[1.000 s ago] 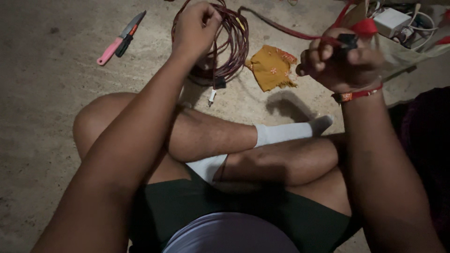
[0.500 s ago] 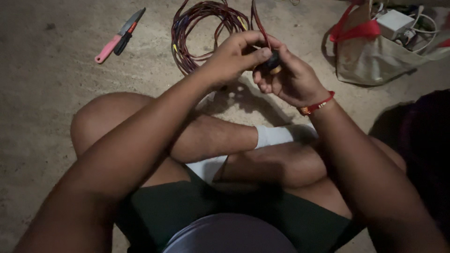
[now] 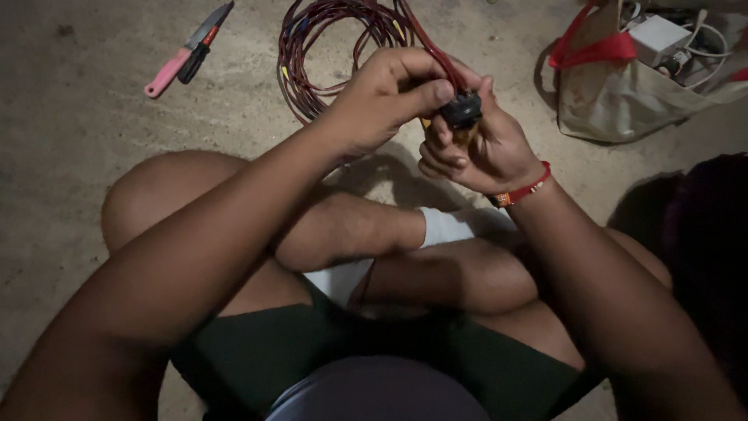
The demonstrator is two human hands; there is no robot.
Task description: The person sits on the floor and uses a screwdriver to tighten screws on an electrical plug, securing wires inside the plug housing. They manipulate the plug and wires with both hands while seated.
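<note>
I sit cross-legged on a concrete floor. My left hand [image 3: 382,97] and my right hand [image 3: 483,148] meet above my shins around a small black plug-like part [image 3: 462,109]. The left thumb and fingers pinch it from the left; the right fingers cup it from below. A red wire [image 3: 425,39] runs from the part up to a coil of red cable [image 3: 327,35] lying on the floor just beyond my hands. A red band circles my right wrist.
A pink-handled knife [image 3: 175,62] and a dark tool [image 3: 204,47] lie on the floor at the upper left. A beige cloth bag [image 3: 623,97] with red handles, holding a white box and cables, sits at the upper right.
One second ago my hands were apart, left on the cable coil, right holding the black part. They came together, and now both grip the part. A yellow cloth seen earlier is no longer visible.
</note>
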